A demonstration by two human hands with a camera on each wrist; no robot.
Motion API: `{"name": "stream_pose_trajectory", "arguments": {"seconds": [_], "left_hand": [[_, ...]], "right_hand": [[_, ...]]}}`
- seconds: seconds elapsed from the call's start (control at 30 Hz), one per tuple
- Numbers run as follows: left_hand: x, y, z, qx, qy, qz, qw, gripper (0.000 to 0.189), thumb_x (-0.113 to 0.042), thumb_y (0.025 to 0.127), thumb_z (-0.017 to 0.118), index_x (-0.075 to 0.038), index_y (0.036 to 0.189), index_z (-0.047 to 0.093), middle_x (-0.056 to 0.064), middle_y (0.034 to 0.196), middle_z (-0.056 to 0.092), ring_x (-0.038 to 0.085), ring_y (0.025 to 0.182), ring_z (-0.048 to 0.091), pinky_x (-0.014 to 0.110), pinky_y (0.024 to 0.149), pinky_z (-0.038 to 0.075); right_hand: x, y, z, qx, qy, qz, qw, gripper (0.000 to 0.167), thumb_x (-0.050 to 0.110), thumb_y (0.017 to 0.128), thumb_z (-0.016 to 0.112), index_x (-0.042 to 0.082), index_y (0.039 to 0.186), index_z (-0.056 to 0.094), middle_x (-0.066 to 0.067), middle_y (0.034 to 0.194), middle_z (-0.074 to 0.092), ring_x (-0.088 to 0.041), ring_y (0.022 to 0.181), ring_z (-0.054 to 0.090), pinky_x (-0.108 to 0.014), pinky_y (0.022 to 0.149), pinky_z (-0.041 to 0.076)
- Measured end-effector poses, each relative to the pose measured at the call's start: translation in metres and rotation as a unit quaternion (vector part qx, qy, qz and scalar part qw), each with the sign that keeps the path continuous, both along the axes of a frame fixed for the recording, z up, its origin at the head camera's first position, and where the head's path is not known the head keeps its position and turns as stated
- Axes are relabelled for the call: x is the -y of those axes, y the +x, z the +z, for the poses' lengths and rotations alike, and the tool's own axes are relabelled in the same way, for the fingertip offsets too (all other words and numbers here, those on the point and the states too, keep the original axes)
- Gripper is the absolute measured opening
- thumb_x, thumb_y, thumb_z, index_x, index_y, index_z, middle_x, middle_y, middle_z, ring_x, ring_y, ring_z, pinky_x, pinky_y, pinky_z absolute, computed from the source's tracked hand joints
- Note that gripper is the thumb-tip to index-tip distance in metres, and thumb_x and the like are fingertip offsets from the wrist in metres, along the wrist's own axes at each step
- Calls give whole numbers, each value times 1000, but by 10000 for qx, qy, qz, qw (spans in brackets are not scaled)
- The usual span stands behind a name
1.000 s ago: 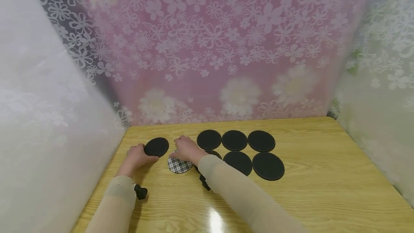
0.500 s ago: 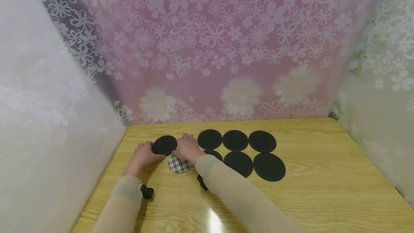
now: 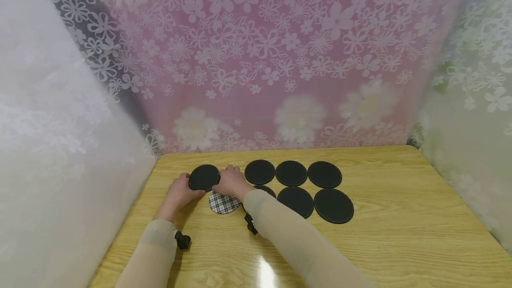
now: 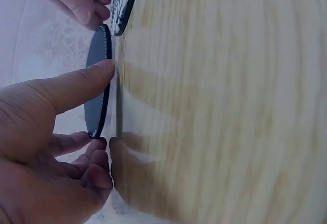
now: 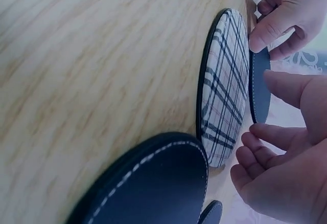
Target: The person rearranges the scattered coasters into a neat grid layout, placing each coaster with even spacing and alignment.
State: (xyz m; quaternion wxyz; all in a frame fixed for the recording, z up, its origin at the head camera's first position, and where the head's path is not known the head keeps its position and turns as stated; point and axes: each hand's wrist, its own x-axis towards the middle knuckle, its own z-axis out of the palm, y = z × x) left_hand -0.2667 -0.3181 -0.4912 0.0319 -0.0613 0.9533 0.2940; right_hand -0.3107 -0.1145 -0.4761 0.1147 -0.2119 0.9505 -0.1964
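A round black coaster [image 3: 204, 178] with pale edge stitching is held between both hands at the back left of the table. My left hand [image 3: 180, 194] grips its left side, thumb on the near edge and fingers at the outer rim. On the opposite side, my right hand [image 3: 232, 181] pinches the right edge with thumb and fingertips. Just in front lies a coaster with a plaid face up [image 5: 225, 91], partly under the right hand in the head view. Whether the held coaster touches the table, I cannot tell.
Several black coasters stand in two rows to the right, including one at the back [image 3: 291, 173] and one at the front right [image 3: 334, 206]. The right forearm partly hides the front row. Floral curtains [image 3: 256, 57] enclose the wooden table [image 3: 400, 199].
The left hand has carried the black coaster right and slightly back, above the plaid one. The right hand, earlier apart from it, now meets its right edge.
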Motion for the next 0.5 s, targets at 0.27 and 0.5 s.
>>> {"name": "stream_pose_trajectory", "arguments": {"seconds": [0.27, 0.5], "left_hand": [[-5, -8, 5, -253, 581, 17, 9980, 93, -24, 95, 90, 17, 158, 35, 33, 121, 68, 45, 109, 70, 59, 96, 56], [-13, -15, 13, -221, 810, -62, 9965, 94, -29, 97, 89, 15, 160, 35, 37, 134, 62, 47, 118, 66, 60, 97, 56]], "right_hand": [[-15, -4, 9, -185, -354, 46, 9992, 63, 41, 105, 78, 11, 157, 62, -15, 156, 55, -37, 146, 48, -48, 116, 48], [-30, -11, 15, -463, -549, -28, 9974, 70, 43, 100, 85, 12, 158, 61, -12, 157, 55, -35, 146, 48, -49, 118, 46]]}}
